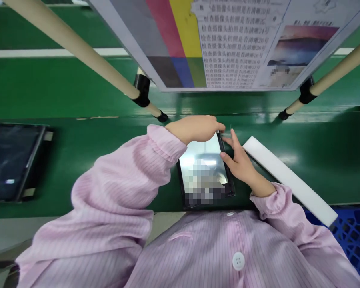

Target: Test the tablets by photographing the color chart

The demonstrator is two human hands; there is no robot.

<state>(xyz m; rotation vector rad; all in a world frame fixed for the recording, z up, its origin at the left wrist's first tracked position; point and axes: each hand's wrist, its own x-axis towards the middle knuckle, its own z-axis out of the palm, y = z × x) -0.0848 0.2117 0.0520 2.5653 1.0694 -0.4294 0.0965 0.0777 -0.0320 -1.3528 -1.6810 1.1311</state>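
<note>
A tablet (204, 158) with a lit, reflective screen and a black frame lies on the green bench in front of me. My left hand (198, 129) reaches across its upper part, with the fingers bent together at the upper right corner. What those fingertips grip, if anything, is hidden. Along the tablet's right edge rests my right hand (239, 162), fingers apart and the thumb touching the frame. A very thin upright line (231, 127) shows just above the right index finger, too fine to identify.
A white foam bar (289, 180) lies slantwise to the right, above a blue plastic crate (355, 240). Another dark tablet (13, 160) lies at far left. A printed test chart (228, 48) on a stand with beige poles (108, 68) rises behind the tablet.
</note>
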